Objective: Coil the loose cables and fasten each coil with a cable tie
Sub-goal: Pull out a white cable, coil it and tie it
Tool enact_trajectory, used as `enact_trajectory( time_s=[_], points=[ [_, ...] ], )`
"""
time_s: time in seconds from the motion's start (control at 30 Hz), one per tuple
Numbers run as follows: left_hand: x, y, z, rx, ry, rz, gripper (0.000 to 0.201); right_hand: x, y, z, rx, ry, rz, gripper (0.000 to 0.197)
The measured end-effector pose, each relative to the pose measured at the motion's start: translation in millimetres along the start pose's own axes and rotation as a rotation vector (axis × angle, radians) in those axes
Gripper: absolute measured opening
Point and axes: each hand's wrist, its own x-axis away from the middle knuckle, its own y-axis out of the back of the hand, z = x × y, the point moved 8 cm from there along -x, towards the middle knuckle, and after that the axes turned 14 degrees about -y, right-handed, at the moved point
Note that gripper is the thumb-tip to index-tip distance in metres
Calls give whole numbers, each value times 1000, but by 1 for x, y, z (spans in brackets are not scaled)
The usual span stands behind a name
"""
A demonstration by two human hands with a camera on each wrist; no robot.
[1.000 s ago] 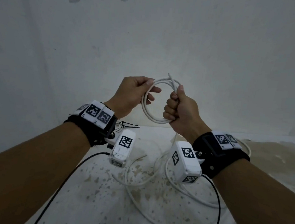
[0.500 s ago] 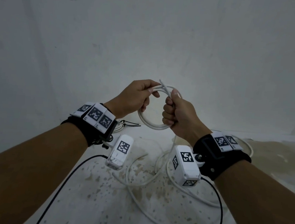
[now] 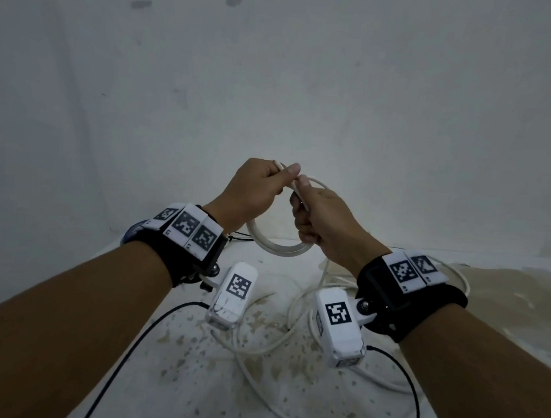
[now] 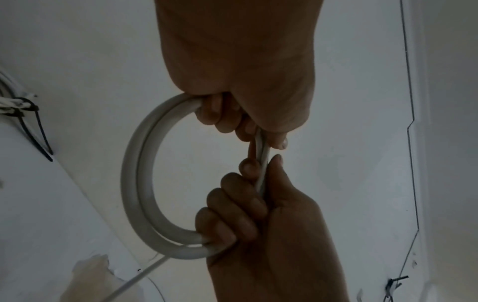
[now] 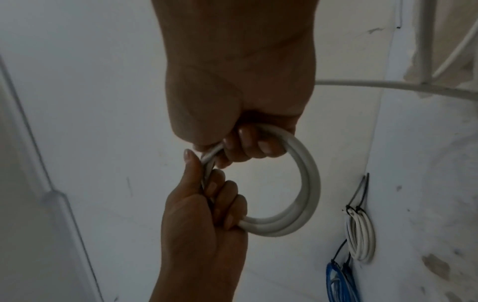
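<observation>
A small white cable coil point(image 3: 277, 247) of two or three loops hangs in the air between my hands, above the table. My left hand point(image 3: 270, 181) grips its top left, thumb and fingers curled round the strands, and the cable's free end point(image 3: 277, 165) sticks out past that thumb. Right beside it, my right hand point(image 3: 304, 208) grips the coil in a fist. The left wrist view shows the coil point(image 4: 137, 173) curving between both fists. The rest of the same white cable point(image 3: 253, 370) trails down from the right hand and lies in loose loops on the table.
The table point(image 3: 184, 401) is white with brown specks, set against a pale wall. A white coil point(image 5: 359, 235) fastened with black ties and a blue coil point(image 5: 338, 282) lie at the table's back. Thin black wires point(image 3: 128, 356) run from the wrist cameras.
The hands have drawn together at the coil's top. The left hand went from loose fingers on the loop to a firm grip. The coil now hangs below both hands.
</observation>
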Motion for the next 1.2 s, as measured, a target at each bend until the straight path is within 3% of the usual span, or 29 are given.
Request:
enact_trajectory(
  time_s=[0.07, 0.1, 0.17, 0.2, 0.23, 0.3, 0.37, 0.43, 0.57, 0.73, 0.87, 0.93, 1.07, 1.2],
  points=[
    [0, 2, 3, -9, 20, -36, 40, 2, 14, 4, 85, 1, -192, 59],
    [-1, 4, 3, -23, 25, -53, 41, 4, 27, 9, 165, 19, -360, 60],
    [-3, 6, 1, -59, 15, -54, 42, 10, 56, 26, 391, 93, -722, 46],
    [-4, 7, 0, -76, 2, -39, 42, 14, 61, 36, 470, 143, -780, 35],
    [-5, 7, -2, -86, -13, -23, 42, 10, 58, 44, 550, 175, -725, 28],
    [-7, 8, -4, -98, -46, -11, 46, 0, 40, 51, 698, 203, -465, 28],
    [-8, 11, -5, -112, -57, -25, 49, 2, 33, 56, 665, 221, -326, 31],
    [-9, 13, -6, -110, -46, -52, 44, 5, 38, 62, 521, 204, -293, 26],
    [-10, 17, -1, 3, 32, -134, 35, 5, 41, 48, 125, -27, -96, 15],
    [-11, 9, 1, 255, 136, -150, 30, 0, 42, 22, 70, -118, -70, 28],
    [-10, 7, -1, 267, 121, -146, 33, 3, 11, -2, -198, -250, 240, 46],
    [-8, 7, 0, 259, 105, -137, 32, 8, -2, -3, -393, -279, 378, 43],
    [-5, 8, -1, 145, 57, -91, 30, 9, -8, -6, -466, -277, 443, 30],
    [-1, 7, -1, 57, 34, -65, 30, 8, -2, -2, -310, -272, 348, 35]
  ],
)
